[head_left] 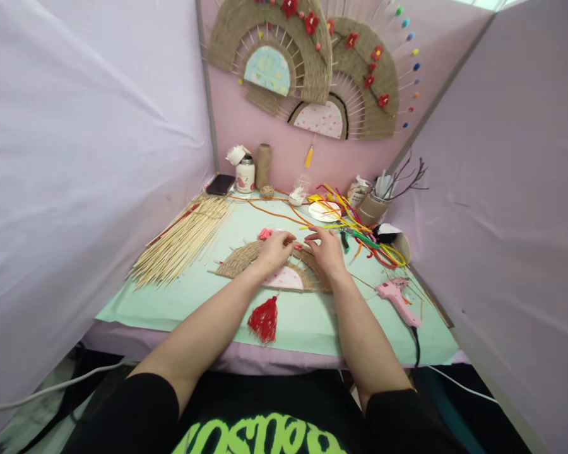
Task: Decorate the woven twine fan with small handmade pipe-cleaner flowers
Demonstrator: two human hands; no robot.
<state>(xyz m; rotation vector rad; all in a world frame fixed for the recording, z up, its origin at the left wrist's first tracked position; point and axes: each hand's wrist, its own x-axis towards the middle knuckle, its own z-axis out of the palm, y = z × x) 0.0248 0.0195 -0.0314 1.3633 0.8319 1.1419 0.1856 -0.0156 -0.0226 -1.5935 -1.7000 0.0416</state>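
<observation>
A small half-round fan (241, 260) wound with brown twine lies on the table, its pink-dotted white centre (286, 278) towards me. Over its upper edge, my left hand (275, 250) has its fingertips drawn together; what they hold, if anything, is too small to make out. Just to the right, my right hand (325, 251) hovers with fingers apart and nothing visible in them. Between the two hands a small red-pink piece (298, 247) sits at the fan's top. From the fan's lower edge hangs a red tassel (264, 320).
Thin wooden sticks (180, 243) are heaped at left, near a phone (221, 185). A pink glue gun (400, 301) with a black cord lies at right. Coloured pipe cleaners (350, 217), green-handled pliers (365, 239) and a twine spool (264, 166) are farther back. Larger fans (369, 75) hang behind.
</observation>
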